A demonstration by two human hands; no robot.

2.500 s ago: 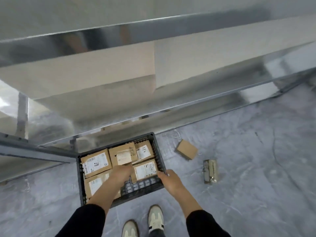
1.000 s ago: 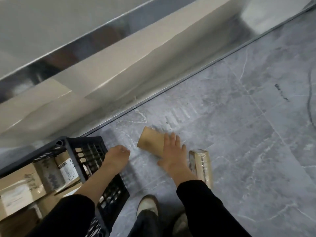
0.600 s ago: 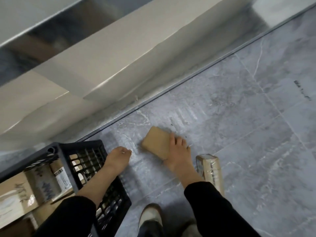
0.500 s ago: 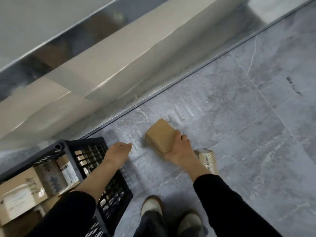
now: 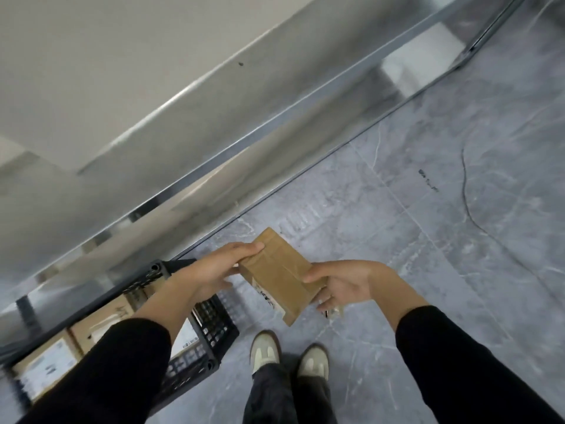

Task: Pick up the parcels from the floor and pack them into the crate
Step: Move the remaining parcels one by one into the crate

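Black plastic lattice makes up the crate (image 5: 214,322), which sits on the floor at the lower left, tight against the foot of a steel shelf (image 5: 189,182) that runs slantwise up to the right. Cardboard boxes (image 5: 46,367) with white labels lie flat inside the crate, side by side. A black left sleeve (image 5: 101,374) reaches across over its right half and hides part of the load.

From where I stand the left grip (image 5: 214,270) is out past the crate's far right corner. Its fingers are straight and close together, laid along the left edge of the parcel (image 5: 278,276); I cannot tell where the thumb sits. The parcel is a plain brown box with a strip of printed label on its near side. It is held in the air, tilted, between the two hands, just right of the crate and above the floor, not inside the crate.

Below it stand two pale shoes (image 5: 265,351) under dark trousers.

On the parcel's right end the right grip (image 5: 339,286) clamps it, thumb on the top face and fingers curled underneath. Under those fingers a scrap of another parcel (image 5: 336,310) peeps out on the floor, mostly hidden.

Further right there is only grey marbled floor (image 5: 458,270), with a small dark scuff (image 5: 428,182) and a thin curved line (image 5: 466,197) across the tiles.
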